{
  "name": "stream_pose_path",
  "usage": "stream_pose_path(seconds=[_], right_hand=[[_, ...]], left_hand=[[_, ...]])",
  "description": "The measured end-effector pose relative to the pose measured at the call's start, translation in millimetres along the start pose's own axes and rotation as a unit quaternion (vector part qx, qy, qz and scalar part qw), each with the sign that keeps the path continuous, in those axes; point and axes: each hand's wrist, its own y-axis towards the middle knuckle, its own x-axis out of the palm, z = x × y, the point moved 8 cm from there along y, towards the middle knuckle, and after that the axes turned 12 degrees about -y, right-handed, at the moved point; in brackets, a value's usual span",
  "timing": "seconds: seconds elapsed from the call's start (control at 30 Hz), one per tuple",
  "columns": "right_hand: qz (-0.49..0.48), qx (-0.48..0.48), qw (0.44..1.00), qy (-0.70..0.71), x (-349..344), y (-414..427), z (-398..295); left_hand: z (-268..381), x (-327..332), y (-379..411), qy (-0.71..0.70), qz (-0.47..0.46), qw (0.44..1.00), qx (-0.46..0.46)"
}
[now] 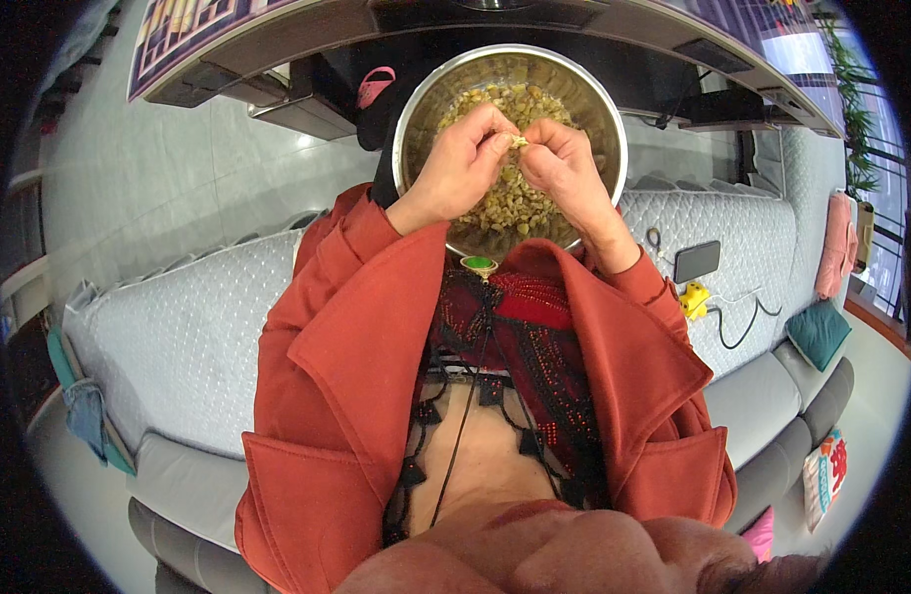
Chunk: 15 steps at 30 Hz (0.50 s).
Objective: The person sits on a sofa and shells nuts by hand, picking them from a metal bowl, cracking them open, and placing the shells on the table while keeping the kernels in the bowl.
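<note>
A large metal bowl sits in front of me at lap height. Many small yellow-green pieces of food, too small to name, lie heaped in it. Above them my left hand and my right hand meet, fingertips nearly touching. Between the fingertips is a small pale, crumpled piece, pinched from both sides. Thumb and forefinger of each hand are closed on it. The other fingers are curled in and partly hidden. Red-brown coat sleeves reach to both wrists.
A table crosses beyond the bowl. On the quilted sofa cover to the right lie a dark phone, a yellow object and a cable. A pink shoe is beyond the bowl's left side. A teal cushion lies farther right.
</note>
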Motion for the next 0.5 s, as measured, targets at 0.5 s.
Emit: stream_pose_path(seconds=[0.5], right_hand=[[0.186,-0.300,0.852,-0.387,6,-24,-55]], left_hand=[[-11,4,1,-0.141,-0.008,0.988,-0.060]])
